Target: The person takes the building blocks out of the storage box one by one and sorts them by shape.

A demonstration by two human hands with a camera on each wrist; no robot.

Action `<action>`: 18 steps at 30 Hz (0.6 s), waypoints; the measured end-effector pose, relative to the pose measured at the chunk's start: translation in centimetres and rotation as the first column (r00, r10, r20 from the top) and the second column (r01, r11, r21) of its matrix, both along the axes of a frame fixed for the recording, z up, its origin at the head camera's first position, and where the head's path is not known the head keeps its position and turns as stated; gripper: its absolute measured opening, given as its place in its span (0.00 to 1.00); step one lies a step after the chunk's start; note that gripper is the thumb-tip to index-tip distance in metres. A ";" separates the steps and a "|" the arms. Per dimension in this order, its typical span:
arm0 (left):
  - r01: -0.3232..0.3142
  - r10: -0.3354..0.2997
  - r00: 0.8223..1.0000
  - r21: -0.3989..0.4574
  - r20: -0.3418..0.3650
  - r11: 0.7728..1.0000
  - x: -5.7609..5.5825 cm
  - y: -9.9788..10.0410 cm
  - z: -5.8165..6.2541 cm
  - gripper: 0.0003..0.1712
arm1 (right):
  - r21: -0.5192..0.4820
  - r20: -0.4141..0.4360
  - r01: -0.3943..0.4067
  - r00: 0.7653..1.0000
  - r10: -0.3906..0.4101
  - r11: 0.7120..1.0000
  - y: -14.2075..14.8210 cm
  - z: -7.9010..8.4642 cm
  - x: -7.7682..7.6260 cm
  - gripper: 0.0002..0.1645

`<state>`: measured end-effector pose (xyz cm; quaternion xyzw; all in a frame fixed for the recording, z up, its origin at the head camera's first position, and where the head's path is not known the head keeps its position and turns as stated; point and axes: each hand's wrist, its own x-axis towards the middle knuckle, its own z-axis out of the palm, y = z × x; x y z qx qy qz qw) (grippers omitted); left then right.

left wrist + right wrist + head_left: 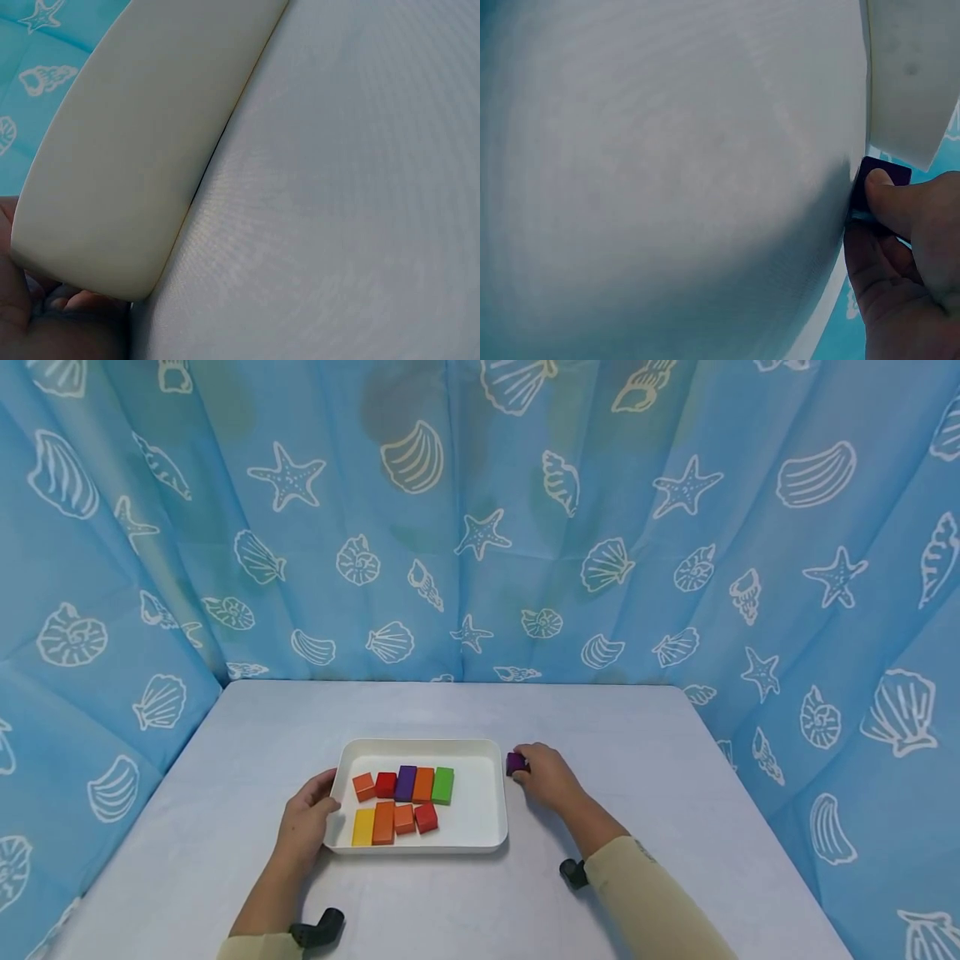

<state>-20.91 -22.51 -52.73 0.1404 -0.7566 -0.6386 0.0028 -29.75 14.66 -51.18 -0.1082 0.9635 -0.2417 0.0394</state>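
A white rectangular tray (477,806) lies on the table, two rows of coloured blocks inside. My left hand (303,820) grips its left edge, thumb at the rim; in the left wrist view the fingers reach round the tray's outer wall (135,150). Just outside the right rim, my right hand (551,778) pinches a small dark purple block (515,764) between thumb and fingers. The right wrist view shows the thumb pressed on that block's face (896,171). In the tray's back row stand an orange cube (363,787), a red cube (386,784), and purple, orange and green blocks (442,786).
The tray's front row has a yellow block (363,827), a tall orange block (383,823), an orange cube (404,819) and a red cube (426,817). A white cloth covers the table (600,718). Behind it hangs a blue seashell curtain (465,585).
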 end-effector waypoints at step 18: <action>-0.008 0.008 1.000 0.007 0.003 1.000 -0.1 0.0 -0.3 0.36 | 0.016 0.044 0.017 0.999 -0.017 1.000 0.4 0.4 0.2 0.42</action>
